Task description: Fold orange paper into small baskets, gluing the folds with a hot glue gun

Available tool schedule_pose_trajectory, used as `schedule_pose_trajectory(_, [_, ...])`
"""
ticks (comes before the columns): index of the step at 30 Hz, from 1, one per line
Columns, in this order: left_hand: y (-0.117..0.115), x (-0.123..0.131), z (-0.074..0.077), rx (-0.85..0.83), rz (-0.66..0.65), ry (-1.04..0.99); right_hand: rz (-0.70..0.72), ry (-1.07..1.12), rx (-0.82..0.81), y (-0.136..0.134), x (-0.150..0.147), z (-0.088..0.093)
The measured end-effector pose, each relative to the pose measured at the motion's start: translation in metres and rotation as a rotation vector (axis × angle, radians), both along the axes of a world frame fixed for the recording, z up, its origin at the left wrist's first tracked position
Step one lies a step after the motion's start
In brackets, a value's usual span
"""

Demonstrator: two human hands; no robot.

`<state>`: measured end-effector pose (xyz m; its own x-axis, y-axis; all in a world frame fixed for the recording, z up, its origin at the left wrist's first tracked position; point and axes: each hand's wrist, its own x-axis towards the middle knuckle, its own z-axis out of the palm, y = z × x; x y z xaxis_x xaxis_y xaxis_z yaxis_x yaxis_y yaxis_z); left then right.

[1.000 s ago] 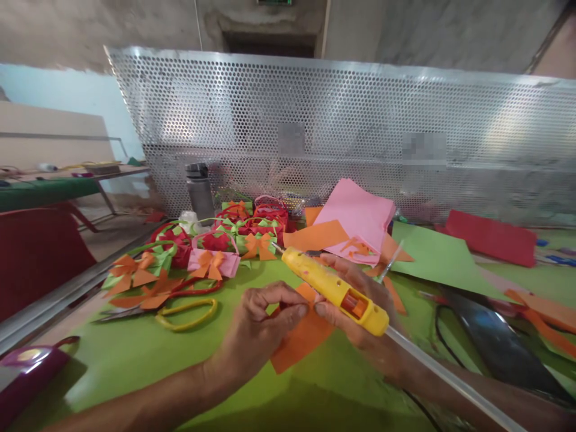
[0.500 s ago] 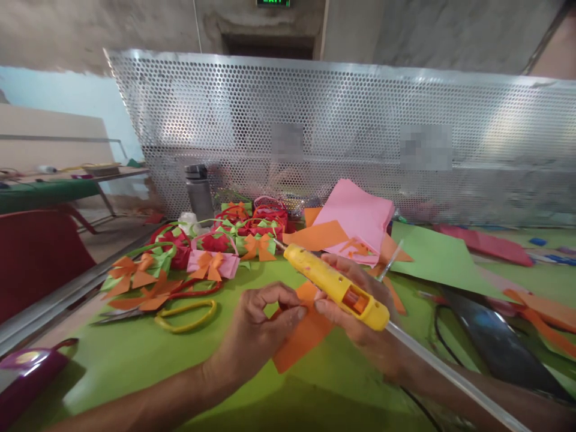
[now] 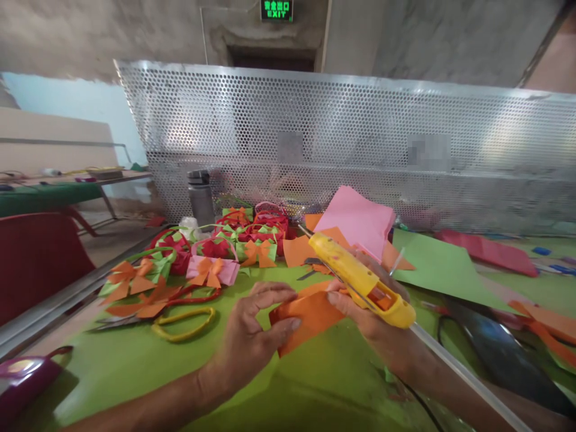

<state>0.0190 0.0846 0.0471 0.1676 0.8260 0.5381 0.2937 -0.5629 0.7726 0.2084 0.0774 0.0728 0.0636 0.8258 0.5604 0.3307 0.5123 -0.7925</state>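
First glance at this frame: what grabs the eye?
The yellow glue gun in the right hand, centre frame, beside the orange paper that both hands pinch, the left hand at its near edge. Behind, at left, a cluster of paper baskets sits on the green table, before a perforated metal screen.

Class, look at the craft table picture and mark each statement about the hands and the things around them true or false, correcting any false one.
1. The right hand holds a yellow glue gun. True.
2. The left hand is resting flat on the scissors. False: it pinches the orange paper; the yellow-handled scissors lie apart, to its left.
3. The orange paper is held by both hands. True.
4. The pink paper stack lies nearer the person than the glue gun. False: it lies beyond it.
5. A grey bottle stands by the perforated metal screen. True.
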Motion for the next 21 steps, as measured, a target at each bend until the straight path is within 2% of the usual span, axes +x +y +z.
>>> schedule_pose_trajectory(6, [-0.0012, -0.0004, -0.0026, -0.233, -0.099, -0.158, -0.006, 0.053, 0.005, 0.0035, 0.0006, -0.0067])
schedule_pose_trajectory(11, [-0.002, 0.0022, -0.003, -0.36, -0.167, -0.291, -0.002, 0.021, 0.026, 0.004, -0.001, -0.0066])
schedule_pose_trajectory(16, [-0.0015, 0.0047, -0.0034, -0.416, -0.207, -0.394, 0.015, 0.063, -0.003, -0.0002, -0.0025, -0.0038])
schedule_pose_trajectory(21, [-0.0019, 0.0066, -0.0055, -0.451, -0.21, -0.426, 0.01, 0.005, -0.024, -0.0025, -0.0024, -0.003])
